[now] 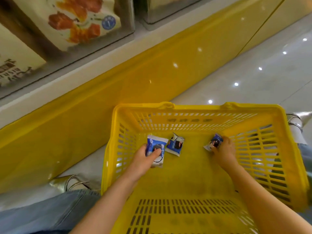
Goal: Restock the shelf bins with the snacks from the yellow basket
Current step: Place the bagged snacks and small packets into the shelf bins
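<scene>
The yellow basket [194, 188] stands on the floor in front of me, and both my arms reach into it. My left hand [143, 157] grips a blue and white snack packet [156, 146], thumb across its front. A second such packet [175, 144] lies loose on the basket floor just right of it. My right hand [222, 152] pinches a third packet [214, 142] near the basket's right wall. These three packets are all I see in the basket.
A yellow shelf base [118, 92] runs diagonally to the left of the basket. Above it, clear shelf bins [133, 22] hold large printed snack bags [76, 19]. Glossy white floor tiles [253, 73] spread to the right. My jeans and silver shoes flank the basket.
</scene>
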`<state>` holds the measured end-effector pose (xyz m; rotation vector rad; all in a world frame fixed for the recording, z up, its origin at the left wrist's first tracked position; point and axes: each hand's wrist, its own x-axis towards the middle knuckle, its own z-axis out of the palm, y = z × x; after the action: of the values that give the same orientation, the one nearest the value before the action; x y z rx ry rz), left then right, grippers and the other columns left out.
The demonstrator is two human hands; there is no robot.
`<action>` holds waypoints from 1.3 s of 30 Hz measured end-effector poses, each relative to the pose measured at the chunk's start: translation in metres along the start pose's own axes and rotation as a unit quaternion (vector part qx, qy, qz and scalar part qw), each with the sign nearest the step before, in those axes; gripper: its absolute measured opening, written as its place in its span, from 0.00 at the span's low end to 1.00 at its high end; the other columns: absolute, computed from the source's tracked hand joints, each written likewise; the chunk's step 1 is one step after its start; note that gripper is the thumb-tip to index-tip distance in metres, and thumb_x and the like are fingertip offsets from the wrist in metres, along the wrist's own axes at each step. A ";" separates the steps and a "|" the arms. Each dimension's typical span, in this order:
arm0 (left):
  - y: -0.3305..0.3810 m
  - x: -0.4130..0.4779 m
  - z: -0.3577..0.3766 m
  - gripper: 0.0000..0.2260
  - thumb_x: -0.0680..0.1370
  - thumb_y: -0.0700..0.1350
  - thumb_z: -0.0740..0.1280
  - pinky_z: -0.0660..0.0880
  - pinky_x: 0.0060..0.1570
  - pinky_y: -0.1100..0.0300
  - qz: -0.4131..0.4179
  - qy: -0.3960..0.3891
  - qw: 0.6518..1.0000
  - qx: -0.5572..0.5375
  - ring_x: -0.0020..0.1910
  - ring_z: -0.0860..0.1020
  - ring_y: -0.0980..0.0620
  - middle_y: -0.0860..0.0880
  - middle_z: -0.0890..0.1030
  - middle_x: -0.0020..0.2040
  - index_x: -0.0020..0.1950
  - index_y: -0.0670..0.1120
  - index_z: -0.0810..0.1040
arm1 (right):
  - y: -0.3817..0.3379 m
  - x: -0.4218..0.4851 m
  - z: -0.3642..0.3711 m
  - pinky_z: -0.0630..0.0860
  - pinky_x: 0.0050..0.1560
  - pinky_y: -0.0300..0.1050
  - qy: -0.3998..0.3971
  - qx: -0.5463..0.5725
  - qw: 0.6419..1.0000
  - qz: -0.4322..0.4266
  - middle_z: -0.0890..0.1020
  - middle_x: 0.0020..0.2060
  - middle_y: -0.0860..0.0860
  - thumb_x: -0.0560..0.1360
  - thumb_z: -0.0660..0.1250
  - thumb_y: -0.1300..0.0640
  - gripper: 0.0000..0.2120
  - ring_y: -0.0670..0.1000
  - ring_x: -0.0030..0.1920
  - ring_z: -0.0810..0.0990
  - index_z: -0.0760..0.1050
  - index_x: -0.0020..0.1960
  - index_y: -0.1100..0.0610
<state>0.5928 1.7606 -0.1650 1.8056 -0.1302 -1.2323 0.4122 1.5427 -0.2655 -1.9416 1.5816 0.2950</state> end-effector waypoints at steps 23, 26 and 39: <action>-0.006 -0.017 0.006 0.14 0.81 0.53 0.55 0.76 0.45 0.55 -0.106 -0.044 0.993 -0.033 0.47 0.78 0.50 0.46 0.80 0.52 0.57 0.48 0.74 | -0.099 -0.114 -0.017 0.73 0.32 0.30 -0.228 0.179 0.931 -0.224 0.81 0.37 0.46 0.69 0.73 0.59 0.07 0.36 0.31 0.78 0.76 0.44 0.53; -0.004 -0.029 0.002 0.13 0.77 0.59 0.59 0.78 0.41 0.60 -0.071 -0.090 0.992 -0.046 0.49 0.79 0.56 0.52 0.80 0.52 0.55 0.54 0.73 | -0.110 -0.125 -0.017 0.70 0.31 0.29 -0.194 0.165 0.937 -0.239 0.79 0.32 0.41 0.71 0.72 0.56 0.04 0.36 0.29 0.75 0.77 0.41 0.50; -0.001 -0.034 -0.022 0.16 0.73 0.45 0.71 0.75 0.40 0.68 -0.027 -0.088 0.996 -0.016 0.46 0.79 0.60 0.54 0.81 0.51 0.58 0.50 0.72 | -0.113 -0.093 -0.015 0.75 0.38 0.37 -0.172 0.261 0.931 -0.188 0.83 0.34 0.48 0.78 0.62 0.62 0.08 0.45 0.36 0.80 0.79 0.47 0.62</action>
<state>0.5931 1.7925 -0.1407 1.6804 -0.1605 -1.4242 0.4911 1.6200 -0.1689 -1.6148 0.9166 0.0385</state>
